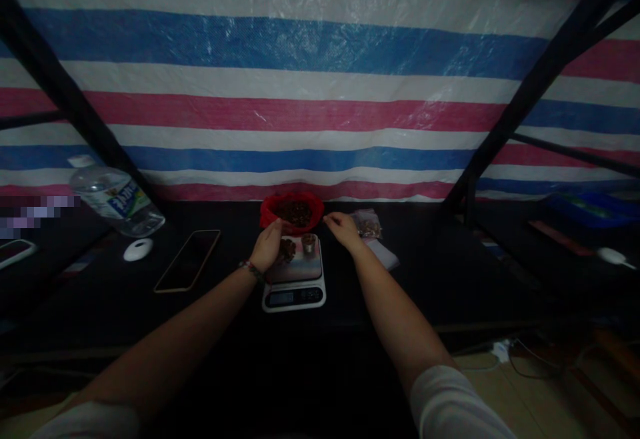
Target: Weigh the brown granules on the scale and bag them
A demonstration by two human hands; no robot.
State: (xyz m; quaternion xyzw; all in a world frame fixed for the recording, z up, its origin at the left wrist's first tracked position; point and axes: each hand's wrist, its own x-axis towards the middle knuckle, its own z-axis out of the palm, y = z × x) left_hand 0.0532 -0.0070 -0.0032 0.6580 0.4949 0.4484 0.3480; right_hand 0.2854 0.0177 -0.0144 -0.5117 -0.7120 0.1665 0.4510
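Note:
A white kitchen scale [295,297] stands on the dark table. On its plate lie a small heap of dark brown pieces [287,250] and a small metal cup [309,244]. My left hand [267,247] is held along the plate's left side, by the heap, its fingers stretched out together. Behind the scale sits a red plastic bag [267,211] with its mouth spread wide, full of similar brown pieces. My right hand [344,228] is just right of the bag, thumb and fingertips pinched; what they hold, if anything, is too small to make out.
A clear bag of brownish pieces [369,224] and a white packet [384,254] lie beyond my right hand. To the left are a phone [189,262], a white mouse [139,249] and a plastic bottle [115,199]. Striped sheeting [300,79] hangs behind, between dark frame bars.

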